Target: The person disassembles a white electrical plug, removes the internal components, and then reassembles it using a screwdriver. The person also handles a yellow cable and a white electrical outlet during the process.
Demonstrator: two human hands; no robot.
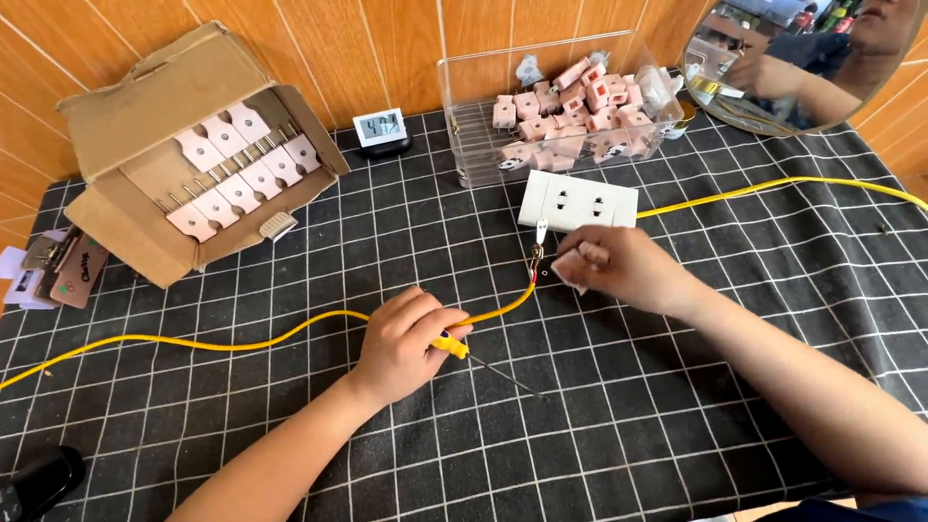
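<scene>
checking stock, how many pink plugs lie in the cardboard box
8 show in the cardboard box: four in the upper row, four in the lower row. More may be hidden under the flaps.

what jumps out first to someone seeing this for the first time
The yellow cable snaking across the black gridded mat draws the eye first. The left hand holds a yellow-handled screwdriver at mid table, and the right hand pinches a pink plug just below the white socket strip. Behind, a clear bin and an open cardboard box at left hold more pink plugs.
</scene>
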